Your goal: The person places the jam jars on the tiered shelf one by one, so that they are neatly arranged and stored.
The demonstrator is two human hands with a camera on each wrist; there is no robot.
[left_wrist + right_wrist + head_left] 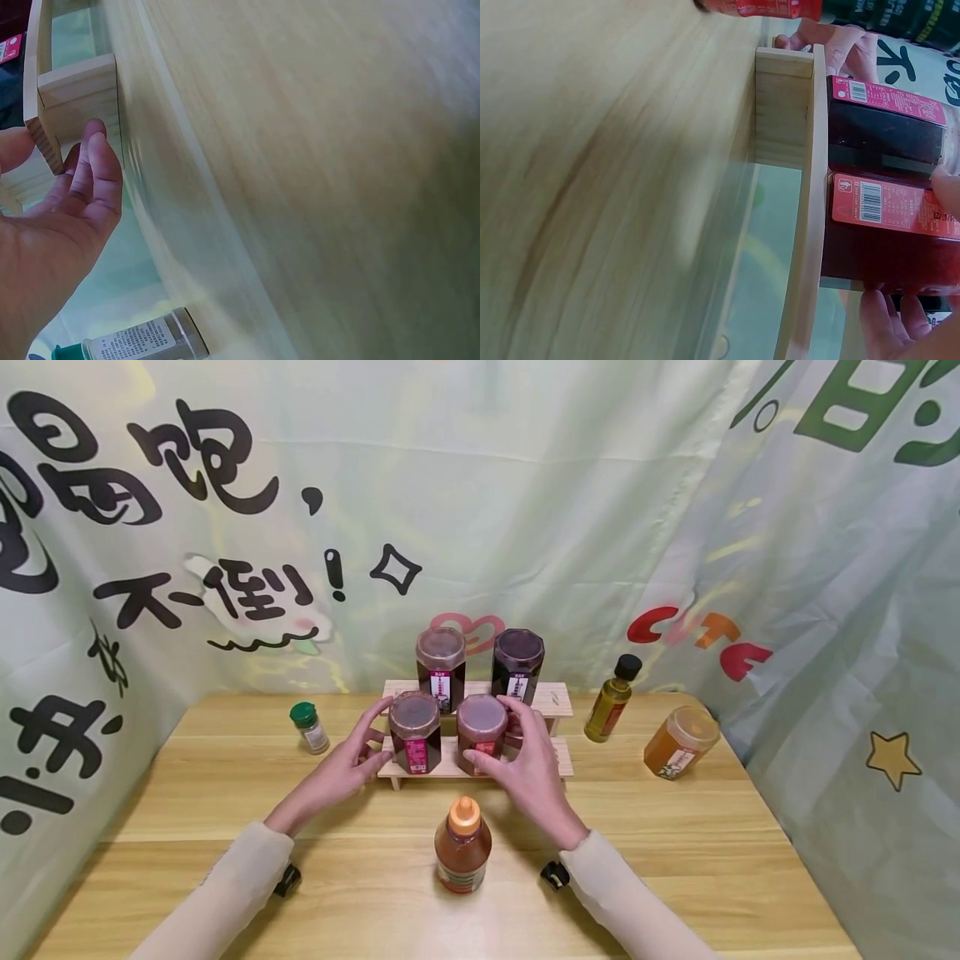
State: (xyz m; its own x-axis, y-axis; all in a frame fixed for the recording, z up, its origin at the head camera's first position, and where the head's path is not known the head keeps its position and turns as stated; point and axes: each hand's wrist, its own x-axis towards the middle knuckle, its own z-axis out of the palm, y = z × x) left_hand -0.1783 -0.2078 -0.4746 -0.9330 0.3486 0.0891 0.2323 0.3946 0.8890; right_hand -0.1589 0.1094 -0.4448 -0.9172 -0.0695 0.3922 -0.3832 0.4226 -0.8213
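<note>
A two-tier wooden rack point(450, 768) stands at the table's back. My right hand point(531, 768) grips a hexagonal jar of dark red contents point(482, 718) on the lower tier, thumb in front and fingers around its right side. Just left of it stands a similar jar with a pink label point(415, 735). My left hand point(348, 764) is at the rack's left end; in the left wrist view its thumb and curled fingers point(105, 180) hold the shelf's corner. Two more dark jars, one with a pale lid point(441, 664) and one with a dark lid point(517, 664), occupy the upper tier.
In front of the rack stands an orange-capped sauce bottle point(462, 852). A green-capped shaker point(311, 731) is at the left. To the right are a black-capped oil bottle point(609, 706) and a jar of amber contents point(678, 747). Printed fabric point(487, 527) hangs behind the table.
</note>
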